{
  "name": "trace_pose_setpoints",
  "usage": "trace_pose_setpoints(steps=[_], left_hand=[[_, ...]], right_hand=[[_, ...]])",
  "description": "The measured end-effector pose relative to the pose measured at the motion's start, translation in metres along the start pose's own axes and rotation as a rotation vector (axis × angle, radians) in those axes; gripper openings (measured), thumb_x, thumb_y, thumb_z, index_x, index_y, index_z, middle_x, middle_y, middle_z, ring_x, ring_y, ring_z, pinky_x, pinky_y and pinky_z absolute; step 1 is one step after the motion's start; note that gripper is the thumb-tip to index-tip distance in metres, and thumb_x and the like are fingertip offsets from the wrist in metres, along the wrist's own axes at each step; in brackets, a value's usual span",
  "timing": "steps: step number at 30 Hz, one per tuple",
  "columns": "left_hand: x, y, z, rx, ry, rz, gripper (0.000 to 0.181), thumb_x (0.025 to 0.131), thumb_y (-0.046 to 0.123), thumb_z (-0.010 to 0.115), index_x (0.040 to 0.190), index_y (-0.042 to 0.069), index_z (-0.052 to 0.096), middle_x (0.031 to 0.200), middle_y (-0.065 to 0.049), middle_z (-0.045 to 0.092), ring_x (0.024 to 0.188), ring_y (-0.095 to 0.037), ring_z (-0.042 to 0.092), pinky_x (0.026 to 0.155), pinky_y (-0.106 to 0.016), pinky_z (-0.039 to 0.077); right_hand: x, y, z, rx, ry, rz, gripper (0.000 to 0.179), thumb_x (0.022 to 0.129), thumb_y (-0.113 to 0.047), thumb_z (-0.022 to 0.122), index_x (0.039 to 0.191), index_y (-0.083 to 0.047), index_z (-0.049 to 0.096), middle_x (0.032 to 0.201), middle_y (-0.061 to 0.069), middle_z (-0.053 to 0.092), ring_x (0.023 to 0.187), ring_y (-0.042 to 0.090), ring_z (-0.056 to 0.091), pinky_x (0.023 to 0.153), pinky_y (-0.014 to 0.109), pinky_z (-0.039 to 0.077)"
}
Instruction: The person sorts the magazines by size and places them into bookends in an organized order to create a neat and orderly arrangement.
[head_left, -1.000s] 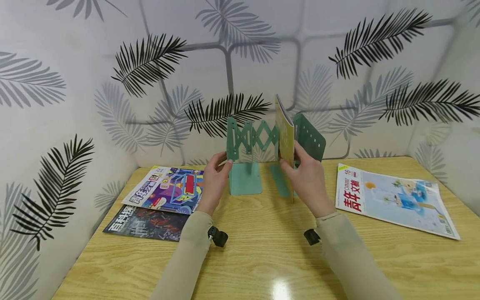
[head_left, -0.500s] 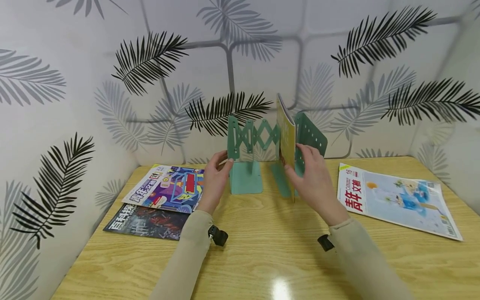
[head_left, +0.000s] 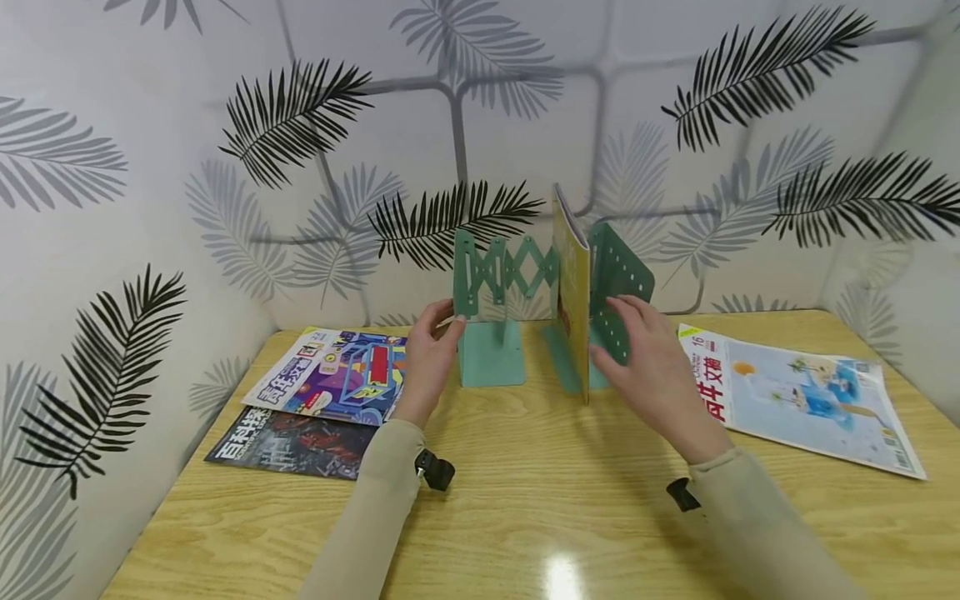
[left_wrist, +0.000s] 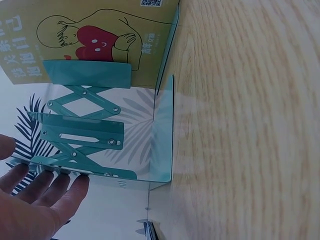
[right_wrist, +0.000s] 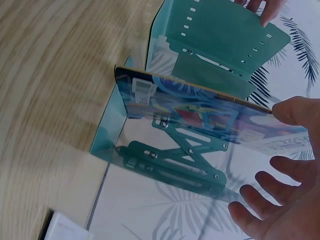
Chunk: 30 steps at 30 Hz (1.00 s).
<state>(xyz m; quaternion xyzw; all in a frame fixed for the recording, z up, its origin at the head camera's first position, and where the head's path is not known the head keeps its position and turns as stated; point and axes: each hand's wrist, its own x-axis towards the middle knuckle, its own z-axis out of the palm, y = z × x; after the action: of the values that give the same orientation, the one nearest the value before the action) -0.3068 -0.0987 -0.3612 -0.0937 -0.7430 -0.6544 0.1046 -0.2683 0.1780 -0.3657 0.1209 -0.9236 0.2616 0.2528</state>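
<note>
A green metal expandable bookend point(head_left: 491, 358) with scissor links stands against the wall. My left hand point(head_left: 431, 362) grips its left end plate, fingers point(left_wrist: 75, 197) along the outer face and thumb around the edge. A magazine point(head_left: 573, 292) stands upright in the bookend's right part; its yellow cover, with a figure hugging a red heart, faces left. To the right of the magazine, my right hand point(head_left: 656, 375) is spread, fingers apart. In the right wrist view, the thumb tip of the right hand point(right_wrist: 290, 200) overlaps the magazine's edge, and the other fingers lie in front of the perforated end plate.
A purple illustrated magazine point(head_left: 352, 375) overlaps a dark magazine point(head_left: 300, 446) on the wooden table's left side. Another magazine point(head_left: 810, 396) with a pale blue cover lies flat at the right. The leaf-patterned wall point(head_left: 517, 150) rises right behind the bookend.
My right hand has let go of the upright magazine and moved right, its fingers spreading. The magazine stays standing. My left hand keeps its hold on the bookend's left end.
</note>
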Motion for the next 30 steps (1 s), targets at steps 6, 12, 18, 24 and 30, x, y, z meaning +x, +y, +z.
trace_pose_setpoints(steps=[6, 12, 18, 24, 30], left_hand=[[0.007, -0.013, 0.000, 0.009, 0.005, -0.017, 0.039, 0.102, 0.018, 0.054, 0.140, 0.007, 0.052, 0.140, -0.012, 0.051, 0.124, -0.029, 0.053, 0.102, -0.041, 0.044], [0.017, -0.033, 0.001, -0.013, 0.010, -0.004, 0.040, 0.101, 0.027, 0.057, 0.139, 0.014, 0.053, 0.139, -0.007, 0.052, 0.123, -0.025, 0.053, 0.102, -0.043, 0.044], [0.017, -0.034, 0.001, -0.010, 0.022, 0.022, 0.037, 0.101, 0.027, 0.058, 0.136, 0.016, 0.056, 0.135, -0.004, 0.054, 0.120, -0.023, 0.054, 0.100, -0.042, 0.045], [0.017, -0.034, 0.002, 0.003, 0.026, 0.025, 0.036, 0.101, 0.026, 0.057, 0.136, 0.017, 0.056, 0.134, -0.002, 0.054, 0.120, -0.021, 0.054, 0.100, -0.041, 0.045], [0.018, -0.035, 0.001, -0.010, 0.014, 0.030, 0.038, 0.101, 0.026, 0.058, 0.137, 0.015, 0.055, 0.136, -0.006, 0.054, 0.121, -0.024, 0.054, 0.101, -0.043, 0.045]], right_hand=[[-0.007, 0.009, -0.009, -0.060, 0.007, -0.019, 0.065, 0.090, -0.025, 0.070, 0.145, -0.003, 0.043, 0.146, 0.018, 0.039, 0.130, 0.044, 0.037, 0.099, 0.061, 0.036], [-0.016, 0.021, -0.017, -0.094, 0.009, -0.027, 0.063, 0.090, -0.022, 0.071, 0.142, 0.000, 0.045, 0.143, 0.021, 0.042, 0.128, 0.045, 0.038, 0.098, 0.062, 0.035], [-0.023, 0.027, -0.023, -0.106, 0.015, -0.054, 0.060, 0.089, -0.020, 0.072, 0.140, 0.001, 0.048, 0.139, 0.021, 0.046, 0.126, 0.045, 0.040, 0.100, 0.062, 0.033], [-0.029, 0.031, -0.030, -0.133, 0.024, -0.068, 0.060, 0.088, -0.019, 0.072, 0.139, 0.000, 0.048, 0.138, 0.021, 0.047, 0.124, 0.046, 0.041, 0.098, 0.062, 0.034], [-0.034, 0.039, -0.034, -0.181, -0.006, -0.067, 0.063, 0.086, -0.019, 0.073, 0.140, 0.001, 0.048, 0.138, 0.022, 0.046, 0.125, 0.045, 0.041, 0.098, 0.063, 0.034]])
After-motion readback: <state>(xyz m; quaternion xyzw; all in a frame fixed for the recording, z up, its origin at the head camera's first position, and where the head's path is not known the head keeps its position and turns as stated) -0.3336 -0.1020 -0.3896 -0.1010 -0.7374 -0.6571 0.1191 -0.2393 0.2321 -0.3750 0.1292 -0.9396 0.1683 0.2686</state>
